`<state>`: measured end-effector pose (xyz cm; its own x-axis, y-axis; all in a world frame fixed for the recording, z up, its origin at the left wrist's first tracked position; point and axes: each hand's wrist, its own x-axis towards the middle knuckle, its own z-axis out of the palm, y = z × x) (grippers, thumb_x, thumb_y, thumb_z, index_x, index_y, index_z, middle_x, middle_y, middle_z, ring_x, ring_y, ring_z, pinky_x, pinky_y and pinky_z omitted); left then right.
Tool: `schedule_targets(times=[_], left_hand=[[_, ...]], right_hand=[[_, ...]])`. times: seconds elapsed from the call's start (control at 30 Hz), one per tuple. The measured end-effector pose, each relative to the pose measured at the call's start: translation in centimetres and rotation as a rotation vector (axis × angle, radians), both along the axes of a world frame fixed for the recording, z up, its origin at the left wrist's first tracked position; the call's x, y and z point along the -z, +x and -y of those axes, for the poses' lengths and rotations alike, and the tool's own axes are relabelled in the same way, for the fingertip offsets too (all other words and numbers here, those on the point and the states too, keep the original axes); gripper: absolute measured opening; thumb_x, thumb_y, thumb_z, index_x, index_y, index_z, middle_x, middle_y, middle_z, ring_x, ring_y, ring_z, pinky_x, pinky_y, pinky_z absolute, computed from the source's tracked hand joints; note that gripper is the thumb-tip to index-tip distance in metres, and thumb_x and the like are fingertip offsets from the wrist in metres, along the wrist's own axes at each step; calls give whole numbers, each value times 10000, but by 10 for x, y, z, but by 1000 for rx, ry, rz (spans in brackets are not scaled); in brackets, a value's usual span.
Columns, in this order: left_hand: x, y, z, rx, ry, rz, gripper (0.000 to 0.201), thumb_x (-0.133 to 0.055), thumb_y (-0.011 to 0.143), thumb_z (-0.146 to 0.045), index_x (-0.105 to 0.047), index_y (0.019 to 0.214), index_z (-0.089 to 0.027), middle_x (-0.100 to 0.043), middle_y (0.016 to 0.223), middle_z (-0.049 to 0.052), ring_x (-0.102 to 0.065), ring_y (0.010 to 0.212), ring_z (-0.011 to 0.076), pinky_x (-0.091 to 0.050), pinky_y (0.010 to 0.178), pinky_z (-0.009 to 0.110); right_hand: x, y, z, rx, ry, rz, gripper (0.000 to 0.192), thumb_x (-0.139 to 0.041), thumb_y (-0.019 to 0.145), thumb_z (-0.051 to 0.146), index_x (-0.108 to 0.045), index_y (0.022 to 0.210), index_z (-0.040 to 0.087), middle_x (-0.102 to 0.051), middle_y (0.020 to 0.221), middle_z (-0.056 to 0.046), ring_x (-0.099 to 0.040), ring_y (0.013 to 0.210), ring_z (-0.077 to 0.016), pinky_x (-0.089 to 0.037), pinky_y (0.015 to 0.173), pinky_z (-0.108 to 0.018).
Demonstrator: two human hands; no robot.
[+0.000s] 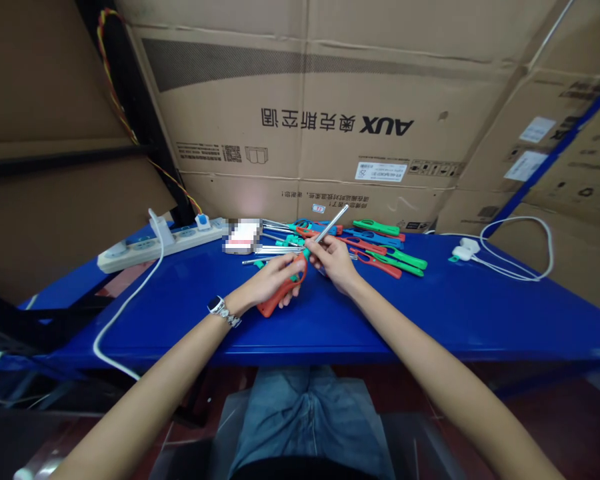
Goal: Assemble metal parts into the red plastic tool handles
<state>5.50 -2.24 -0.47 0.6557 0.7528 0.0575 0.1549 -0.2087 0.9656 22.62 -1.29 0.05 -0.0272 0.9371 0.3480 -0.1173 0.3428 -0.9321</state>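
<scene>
My left hand (pixel 273 280) grips the orange handle of a long-necked lighter (pixel 280 293) just above the blue table (pixel 430 313). A watch is on that wrist. My right hand (pixel 336 261) pinches the lighter's silver metal tube (pixel 333 223), which points up and away to the right. Right behind my hands lies a pile of similar lighters with red, green and blue handles (pixel 380 250), along with loose metal tubes (pixel 275 248).
A white power strip (pixel 145 245) with a cable lies at the back left. A small white and pink box (pixel 243 237) sits beside the pile. A white charger with cord (pixel 467 252) rests at the right. Large cardboard boxes (pixel 330 113) stand against the table's far edge.
</scene>
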Motion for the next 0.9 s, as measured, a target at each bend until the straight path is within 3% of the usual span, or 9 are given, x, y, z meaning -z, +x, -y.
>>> schedule_targets(times=[0.1, 0.2, 0.37, 0.53, 0.9], left_hand=[[3, -6, -4, -99, 387, -174, 437, -657, 833, -527, -512, 1052, -177, -615, 788, 7, -576, 609, 144, -457, 564, 259], [5, -11, -9, -160, 631, -288, 269, -578, 906, -425, -571, 1002, -174, -610, 840, 12, -554, 711, 158, -417, 654, 271], [6, -10, -11, -178, 636, -321, 194, -489, 949, -354, -573, 932, -179, -603, 800, -6, -534, 686, 153, -371, 649, 265], [11, -9, -11, -205, 613, -360, 275, -477, 961, -421, -512, 811, -193, -564, 719, -11, -491, 622, 147, -337, 599, 266], [13, -5, -9, -273, 652, -439, 177, -489, 953, -360, -519, 872, -206, -600, 735, 16, -535, 620, 174, -315, 583, 277]], right_hand=[[0, 7, -2, 92, 4, -50, 530, -811, 603, 644, -562, 728, 194, -531, 487, 63, -411, 392, -60, -309, 380, -211], [1, 11, -3, 123, 23, -80, 528, -806, 620, 640, -527, 719, 202, -539, 480, 64, -425, 379, -63, -317, 378, -210], [2, 12, -2, 37, 97, -42, 495, -773, 664, 632, -599, 795, 188, -576, 536, 49, -480, 436, -79, -380, 425, -219], [6, 11, -1, 74, 149, 27, 492, -770, 669, 632, -597, 786, 187, -550, 562, 40, -472, 482, -90, -383, 458, -237], [11, 3, -3, 104, 87, -40, 472, -808, 610, 569, -587, 777, 187, -603, 677, 7, -556, 617, -132, -437, 548, -260]])
